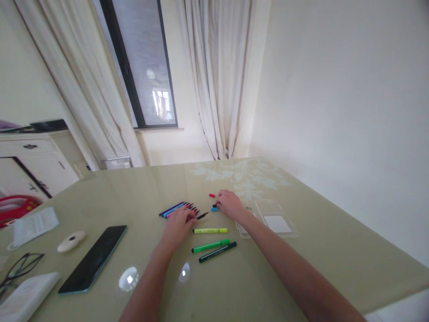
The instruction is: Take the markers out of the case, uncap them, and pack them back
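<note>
- Yellow marker [210, 230] lies crosswise on the surface [147, 192], just in front of the hands.
- Green marker [210, 246] and dark green marker [217, 252] lie nearer the wearer, side by side, both slanting up to the right.
- Left hand [179, 223]: palm down, fingers bent at the row of markers [172, 209]; dark marker [203, 215] sticks out past the fingertips. Grasped or only touched, cannot tell.
- Row: slim, mixed colours, purple, blue and pink visible, dark tips pointing right; partly covered by left hand.
- Right hand [229, 204]: fingers bent down beside 3 small pieces, cap-like: red [212, 195], black [215, 205], blue [214, 209]. Fingertips partly hidden; cannot tell if anything is held.
- Clear plastic case [293, 233] sits right of right hand, partly behind the forearm, white card [277, 224] in it.
- Far left on surface: black phone [94, 259], white oval object [71, 241], glasses [25, 264], face mask [35, 227].
</note>
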